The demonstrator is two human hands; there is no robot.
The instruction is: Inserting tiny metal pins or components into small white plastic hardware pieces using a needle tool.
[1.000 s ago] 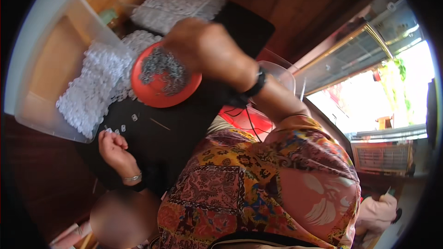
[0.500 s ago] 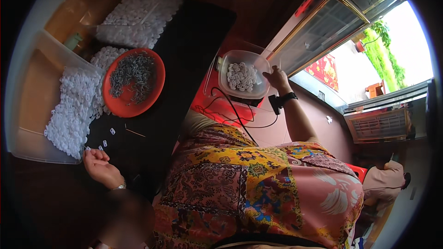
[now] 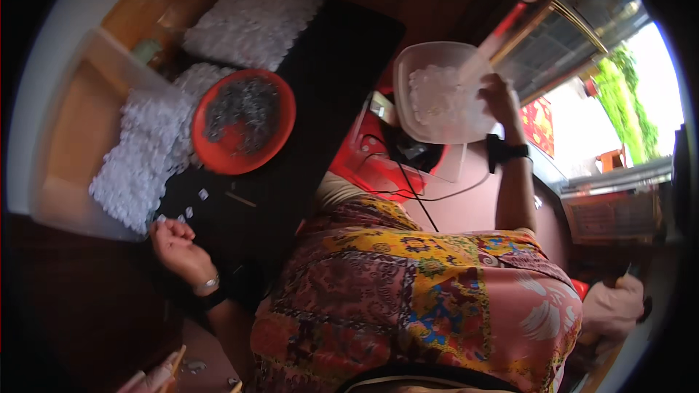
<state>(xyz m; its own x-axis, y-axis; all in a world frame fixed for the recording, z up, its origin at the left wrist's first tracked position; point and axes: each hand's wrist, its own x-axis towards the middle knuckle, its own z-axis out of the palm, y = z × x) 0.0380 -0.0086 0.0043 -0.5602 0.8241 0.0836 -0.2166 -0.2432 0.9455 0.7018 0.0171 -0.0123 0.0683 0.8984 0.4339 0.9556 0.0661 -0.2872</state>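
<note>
Round red plastic dish (image 3: 244, 131) of dark grey metal bits, clear plastic bowl (image 3: 444, 91) of whitish pieces, heaps of small white pieces (image 3: 251, 25), flat black cloth-covered surface (image 3: 328, 65), yellow, red and pink floral patterned garment (image 3: 415, 298), black wristband (image 3: 507, 151)

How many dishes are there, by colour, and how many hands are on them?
Red round dish of dark bits: 1
Clear plastic dish of white bits: 1
Hands on a dish: 1, the right hand; left hand rests on the black mat
Total dishes: 2
</note>
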